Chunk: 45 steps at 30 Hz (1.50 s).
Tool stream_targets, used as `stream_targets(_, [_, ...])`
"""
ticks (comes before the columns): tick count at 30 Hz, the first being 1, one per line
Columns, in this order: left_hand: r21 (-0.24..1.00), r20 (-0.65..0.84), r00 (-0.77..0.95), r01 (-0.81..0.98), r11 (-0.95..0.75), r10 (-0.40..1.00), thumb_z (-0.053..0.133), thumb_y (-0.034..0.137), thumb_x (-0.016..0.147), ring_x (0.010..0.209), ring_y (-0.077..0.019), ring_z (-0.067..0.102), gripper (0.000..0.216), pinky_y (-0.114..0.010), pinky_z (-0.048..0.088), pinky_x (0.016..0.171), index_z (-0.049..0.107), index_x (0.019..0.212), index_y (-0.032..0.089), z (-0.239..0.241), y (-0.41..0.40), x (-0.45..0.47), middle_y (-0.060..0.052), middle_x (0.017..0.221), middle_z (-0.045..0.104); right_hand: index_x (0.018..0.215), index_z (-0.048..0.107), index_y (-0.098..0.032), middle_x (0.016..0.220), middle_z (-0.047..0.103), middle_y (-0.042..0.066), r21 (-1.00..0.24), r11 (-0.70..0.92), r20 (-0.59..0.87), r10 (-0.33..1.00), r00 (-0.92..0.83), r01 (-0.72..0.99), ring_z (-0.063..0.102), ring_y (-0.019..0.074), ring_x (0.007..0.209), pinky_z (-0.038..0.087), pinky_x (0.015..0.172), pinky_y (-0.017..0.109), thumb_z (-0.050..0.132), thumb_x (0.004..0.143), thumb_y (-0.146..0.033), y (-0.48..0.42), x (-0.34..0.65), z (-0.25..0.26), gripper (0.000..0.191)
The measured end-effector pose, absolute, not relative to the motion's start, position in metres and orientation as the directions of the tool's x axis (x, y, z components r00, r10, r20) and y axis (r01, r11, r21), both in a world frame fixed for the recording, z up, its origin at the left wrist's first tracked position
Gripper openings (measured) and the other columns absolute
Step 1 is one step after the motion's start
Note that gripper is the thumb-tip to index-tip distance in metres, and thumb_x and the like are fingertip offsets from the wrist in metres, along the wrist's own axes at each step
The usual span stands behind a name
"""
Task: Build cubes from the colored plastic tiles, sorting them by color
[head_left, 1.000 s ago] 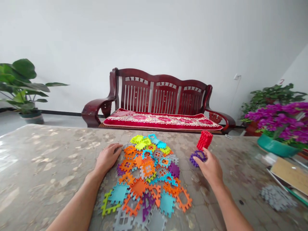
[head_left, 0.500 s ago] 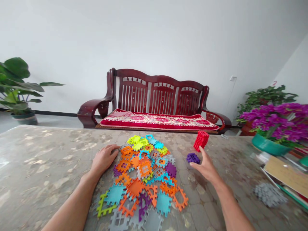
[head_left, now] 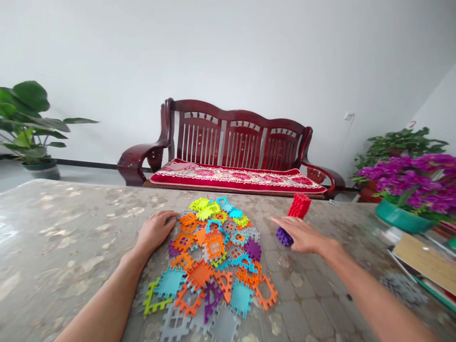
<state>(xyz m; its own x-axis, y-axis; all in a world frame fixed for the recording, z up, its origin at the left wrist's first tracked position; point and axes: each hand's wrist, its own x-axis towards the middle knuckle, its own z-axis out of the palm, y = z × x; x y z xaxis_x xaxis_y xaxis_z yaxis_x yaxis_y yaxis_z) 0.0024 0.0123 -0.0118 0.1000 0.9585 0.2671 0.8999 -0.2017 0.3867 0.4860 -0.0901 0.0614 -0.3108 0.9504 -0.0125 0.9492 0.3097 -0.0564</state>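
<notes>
My right hand (head_left: 301,235) has let go of the purple block (head_left: 284,236) and now hovers spread over it, mid-desk by the red tower (head_left: 299,205). Left hand (head_left: 155,231) stays flat, fingers loose, on the tile pile's (head_left: 213,256) left edge.

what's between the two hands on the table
The heap of colourful tiles lies between the left hand and right hand, seen in the head view.

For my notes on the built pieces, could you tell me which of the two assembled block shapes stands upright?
The red block tower stands upright, clear of the pile. The purple block shape lies low on the table, partly hidden behind the right hand.
</notes>
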Motion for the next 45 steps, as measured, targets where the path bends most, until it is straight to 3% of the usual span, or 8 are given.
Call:
stream_targets(7, [0.378, 0.252, 0.103, 0.905, -0.196, 0.962, 0.043, 0.035, 0.084, 0.115, -0.0220, 0.060, 0.039, -0.032, 0.042, 0.102, 0.068, 0.113, 0.025, -0.013, 0.014, 0.001, -0.003, 0.126, 0.066, 0.148, 0.032, -0.026, 0.143, 0.050, 0.007, -0.013, 0.373, -0.121, 0.921, -0.371, 0.928, 0.051, 0.0253, 0.125, 0.038, 0.104, 0.036, 0.053, 0.061, -0.007, -0.080, 0.489, 0.061, 0.092])
stream_targets(13, [0.370, 0.259, 0.103, 0.908, -0.197, 0.960, 0.044, 0.035, 0.084, 0.114, -0.0230, 0.060, 0.039, -0.033, 0.043, 0.100, 0.068, 0.113, 0.026, -0.014, 0.014, 0.001, -0.003, 0.125, 0.066, 0.150, 0.029, -0.026, 0.148, 0.043, 0.009, -0.124, 0.320, -0.102, 0.937, -0.333, 0.939, 0.043, 0.0277, 0.132, 0.034, 0.108, 0.039, 0.058, 0.057, -0.009, -0.082, 0.496, 0.057, 0.099])
stream_targets(17, [0.373, 0.245, 0.103, 0.908, -0.191, 0.964, 0.043, 0.034, 0.085, 0.116, -0.0226, 0.059, 0.039, -0.033, 0.042, 0.101, 0.068, 0.113, 0.026, -0.012, 0.013, 0.002, -0.003, 0.127, 0.064, 0.152, 0.020, -0.018, 0.154, 0.031, 0.015, -0.321, 0.145, -0.005, 0.988, -0.155, 0.936, 0.034, 0.0293, 0.138, 0.029, 0.111, 0.041, 0.069, 0.058, -0.025, -0.092, 0.500, 0.052, 0.107])
stream_targets(20, [0.381, 0.241, 0.089, 0.907, -0.179, 0.966, 0.044, 0.033, 0.084, 0.116, -0.0222, 0.058, 0.038, -0.033, 0.041, 0.102, 0.068, 0.112, 0.026, -0.011, 0.012, 0.003, -0.003, 0.126, 0.065, 0.152, 0.016, -0.011, 0.149, 0.036, 0.021, -0.372, -0.071, 0.101, 0.988, 0.117, 0.925, 0.040, 0.0303, 0.135, 0.033, 0.108, 0.043, 0.065, 0.070, -0.043, -0.098, 0.491, 0.042, 0.101])
stream_targets(23, [0.389, 0.238, 0.087, 0.904, -0.177, 0.967, 0.044, 0.032, 0.085, 0.114, -0.0212, 0.059, 0.037, -0.031, 0.042, 0.101, 0.068, 0.113, 0.026, -0.009, 0.011, 0.004, -0.002, 0.125, 0.065, 0.151, 0.016, -0.009, 0.138, 0.049, 0.024, -0.287, -0.212, 0.123, 0.959, 0.255, 0.934, 0.051, 0.0341, 0.124, 0.040, 0.098, 0.043, 0.061, 0.075, -0.050, -0.100, 0.475, 0.030, 0.098])
stream_targets(29, [0.415, 0.252, 0.074, 0.892, -0.177, 0.965, 0.047, 0.029, 0.083, 0.113, -0.0208, 0.060, 0.035, -0.031, 0.043, 0.100, 0.069, 0.110, 0.026, -0.007, 0.008, 0.006, -0.001, 0.123, 0.067, 0.149, 0.020, -0.013, 0.112, 0.063, 0.021, -0.048, -0.351, 0.127, 0.926, 0.354, 0.935, 0.064, 0.0344, 0.096, 0.044, 0.078, 0.040, 0.052, 0.081, -0.039, -0.098, 0.459, 0.021, 0.080])
stream_targets(39, [0.413, 0.248, 0.075, 0.893, -0.176, 0.966, 0.048, 0.026, 0.082, 0.111, -0.0196, 0.061, 0.035, -0.029, 0.043, 0.098, 0.069, 0.109, 0.027, -0.004, 0.006, 0.008, -0.001, 0.120, 0.068, 0.136, 0.037, -0.006, 0.100, 0.065, 0.022, 0.028, -0.395, 0.122, 0.913, 0.389, 0.918, 0.063, 0.0323, 0.093, 0.041, 0.080, 0.038, 0.046, 0.082, -0.029, -0.100, 0.462, 0.023, 0.059])
stream_targets(45, [0.421, 0.245, 0.073, 0.890, -0.173, 0.967, 0.048, 0.027, 0.082, 0.113, -0.0219, 0.060, 0.035, -0.033, 0.043, 0.099, 0.069, 0.111, 0.026, -0.005, 0.007, 0.008, -0.002, 0.122, 0.067, 0.139, 0.039, -0.012, 0.121, 0.059, 0.021, -0.001, -0.406, 0.224, 0.890, 0.396, 0.914, 0.056, 0.0364, 0.109, 0.043, 0.086, 0.045, 0.054, 0.080, -0.040, -0.115, 0.446, 0.037, 0.067])
